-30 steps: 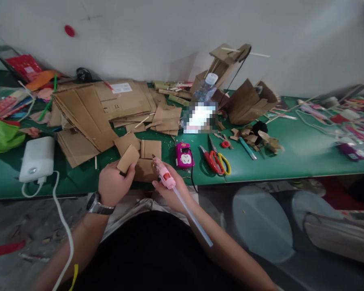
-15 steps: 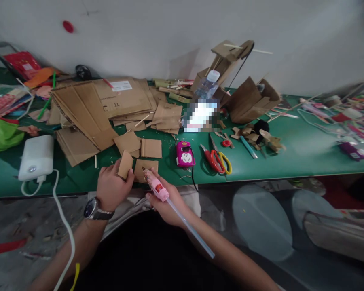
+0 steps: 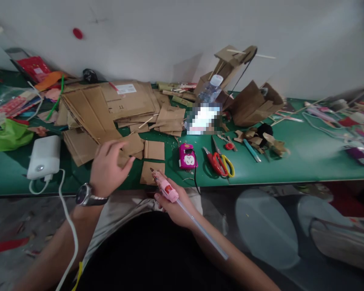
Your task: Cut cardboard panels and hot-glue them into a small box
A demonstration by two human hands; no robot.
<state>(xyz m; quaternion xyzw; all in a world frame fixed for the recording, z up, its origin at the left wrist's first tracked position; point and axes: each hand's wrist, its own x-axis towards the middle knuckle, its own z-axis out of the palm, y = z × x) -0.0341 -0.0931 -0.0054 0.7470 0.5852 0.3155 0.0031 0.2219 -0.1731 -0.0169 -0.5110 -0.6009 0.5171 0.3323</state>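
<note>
My right hand (image 3: 176, 206) is closed around a pink glue gun (image 3: 166, 189) near the table's front edge. A clear glue stick (image 3: 204, 234) juts from its back. Its nozzle points at a small cardboard square (image 3: 150, 174) lying flat on the green table (image 3: 306, 157). My left hand (image 3: 106, 167), with a wristwatch on the wrist, hovers over loose cardboard pieces (image 3: 132, 144) left of that square. Its fingers are stretched out, and nothing shows in them. Another cardboard square (image 3: 154, 150) lies just behind.
A flattened cardboard stack (image 3: 109, 105) covers the table's back left. A pink socket block (image 3: 187, 156), red and yellow scissors (image 3: 219, 162), a white adapter (image 3: 44, 157) with cable, a water bottle (image 3: 210, 87) and a cardboard model (image 3: 230, 64) are around. Grey stools (image 3: 265, 226) stand below right.
My left hand held a small cardboard piece upright; now it has let go, opened and moved up over the loose pieces. The glue gun stayed close to the front cardboard square.
</note>
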